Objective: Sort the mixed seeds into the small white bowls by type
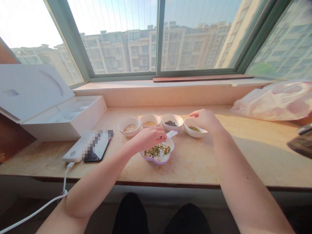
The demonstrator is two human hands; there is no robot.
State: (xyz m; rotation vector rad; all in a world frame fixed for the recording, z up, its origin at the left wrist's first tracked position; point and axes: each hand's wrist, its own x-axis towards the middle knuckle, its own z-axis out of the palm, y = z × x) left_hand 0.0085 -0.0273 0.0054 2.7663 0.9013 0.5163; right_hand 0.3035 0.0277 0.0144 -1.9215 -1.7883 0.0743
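My left hand (152,136) is closed, its fingertips together over a purple-rimmed dish (159,161) with a short handle (172,133). Mixed beans (156,151), green, dark and yellowish, lie in that dish. Above the rightmost white bowl (195,133) is my right hand (206,119), fingers curled inward. What either hand has between its fingers is too small or hidden. Small green beans (194,129) lie in the rightmost bowl. To its left stand a bowl of black beans (171,123), one of yellow beans (149,123) and one of pale flat pieces (130,128).
An open white box (86,122) stands at the left. Before it lie a phone (98,152) and a white device (73,152) with a white cable (65,178). A plastic bag (278,100) sits at the back right, and a dark object (301,143) at the right edge.
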